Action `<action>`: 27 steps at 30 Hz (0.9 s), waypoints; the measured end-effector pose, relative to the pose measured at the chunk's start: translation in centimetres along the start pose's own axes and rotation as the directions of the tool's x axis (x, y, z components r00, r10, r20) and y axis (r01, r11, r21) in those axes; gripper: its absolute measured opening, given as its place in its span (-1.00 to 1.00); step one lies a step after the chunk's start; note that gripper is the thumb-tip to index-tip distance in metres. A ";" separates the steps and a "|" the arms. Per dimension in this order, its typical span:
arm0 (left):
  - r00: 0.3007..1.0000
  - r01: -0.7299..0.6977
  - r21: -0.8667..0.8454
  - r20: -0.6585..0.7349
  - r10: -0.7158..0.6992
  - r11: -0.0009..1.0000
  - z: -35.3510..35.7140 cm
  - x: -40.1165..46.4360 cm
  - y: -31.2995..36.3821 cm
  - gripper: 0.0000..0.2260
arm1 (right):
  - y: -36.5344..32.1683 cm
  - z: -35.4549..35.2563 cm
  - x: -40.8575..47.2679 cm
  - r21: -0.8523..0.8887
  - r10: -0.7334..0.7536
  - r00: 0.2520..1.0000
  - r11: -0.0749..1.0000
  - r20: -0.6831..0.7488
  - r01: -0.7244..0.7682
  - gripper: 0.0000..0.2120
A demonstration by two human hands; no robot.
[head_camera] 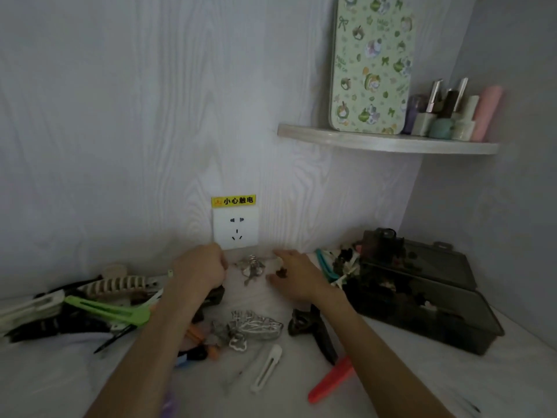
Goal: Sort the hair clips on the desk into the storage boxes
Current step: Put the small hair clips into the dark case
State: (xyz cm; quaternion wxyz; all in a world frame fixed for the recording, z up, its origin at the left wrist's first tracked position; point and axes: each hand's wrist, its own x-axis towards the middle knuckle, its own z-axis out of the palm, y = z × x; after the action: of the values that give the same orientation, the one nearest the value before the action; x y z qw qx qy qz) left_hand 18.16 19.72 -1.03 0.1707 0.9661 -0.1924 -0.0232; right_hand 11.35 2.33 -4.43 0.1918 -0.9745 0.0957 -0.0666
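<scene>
The right hand (297, 274) lies palm-down near the back of the counter (391, 372), its fingers loosely spread and curling onto a small pale, translucent clip (275, 264) with something small and dark just under the fingertips; whether it has already closed on either one cannot be told from here. Just to the left of those fingertips, between the two hands, sits a small silvery metal clip cluster (252, 267), touching or nearly touching the pale piece, with its longer line running toward the person. The left hand (203, 268) is curled into a loose fist on the other side of that cluster, knuckles toward the wall socket (235, 227); what it holds, if anything, is hidden. Of the two, the right hand is nearer both to the small clips and to the dark translucent storage box (428, 315), which stands open just to its right, already part filled with dark clips, so the carry looks to be a short sweep rightward. Farther out, toward the person, lie a silver filigree clip (256, 325), a white flat clip (268, 368), a long black clip (319, 330) and a red-orange clip (331, 380); a green duckbill clip (105, 310) lies with other long clips far left, well apart from the box.
</scene>
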 end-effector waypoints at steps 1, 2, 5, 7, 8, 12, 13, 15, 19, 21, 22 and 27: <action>1.000 0.010 0.003 -0.014 -0.010 1.000 -0.1 0.2 -0.2 -0.81 | 0.0 0.5 0.2 -0.055 -0.002 1.000 0.998 0.023 0.003 -0.47; 1.000 0.007 -0.004 -0.027 -0.007 1.000 -0.2 0.3 -0.3 -0.81 | 0.1 0.8 0.3 -0.095 -0.017 1.000 0.995 0.017 0.018 -0.50; 0.994 -0.085 -0.047 -0.078 0.081 0.995 0.1 0.4 0.1 -0.79 | 0.3 1.4 0.4 -0.035 -0.063 0.996 0.998 -0.067 0.061 -0.66; 0.967 -0.248 -0.052 -0.075 0.243 0.967 0.9 0.6 0.8 -0.69 | 0.3 1.5 0.3 0.016 -0.064 0.993 0.998 -0.104 0.066 -0.73; 0.941 -0.337 -0.028 -0.036 0.336 0.941 1.4 0.7 1.1 -0.63 | 0.3 1.5 0.2 0.050 -0.056 0.992 0.997 -0.110 0.062 -0.78; 0.912 -0.410 0.131 0.065 0.405 0.903 3.0 0.6 1.7 -0.62 | 0.6 1.1 -0.4 0.132 -0.050 0.989 0.989 -0.136 0.068 -0.89; 0.924 -0.383 0.165 0.043 0.381 0.909 3.0 0.6 1.7 -0.65 | 0.7 0.9 -0.4 0.159 -0.054 0.987 0.984 -0.151 0.078 -0.89; 0.945 -0.314 0.206 -0.025 0.326 0.927 2.5 0.4 1.7 -0.70 | 0.6 0.2 -0.7 0.238 -0.056 0.976 0.965 -0.209 0.107 -0.89; 0.961 -0.197 0.139 -0.168 0.219 0.971 1.4 -0.1 1.4 -0.75 | 0.5 -2.6 -2.4 0.345 -0.070 0.933 0.917 -0.354 0.200 -0.83; 0.961 -0.189 0.128 -0.178 0.210 0.974 0.8 -0.6 1.6 -0.76 | 1.7 -4.5 -3.9 0.299 -0.082 0.906 0.928 -0.415 0.221 -0.88; 0.960 -0.202 0.109 -0.175 0.219 0.973 0.6 -1.0 1.9 -0.77 | 2.6 -5.5 -4.7 0.262 -0.076 0.888 0.941 -0.453 0.214 -0.89; 0.886 -0.462 -0.166 -0.141 0.443 0.871 1.0 -3.7 7.4 -0.73 | 7.7 -9.6 -8.2 0.132 -0.011 0.874 0.988 -0.486 0.085 -0.82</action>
State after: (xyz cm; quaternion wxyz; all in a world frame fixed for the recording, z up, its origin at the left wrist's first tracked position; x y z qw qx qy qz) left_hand 11.88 14.35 0.46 0.2742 0.8727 -0.4013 0.0462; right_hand 0.52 -6.41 0.58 0.2323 -0.9119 0.1111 -0.3197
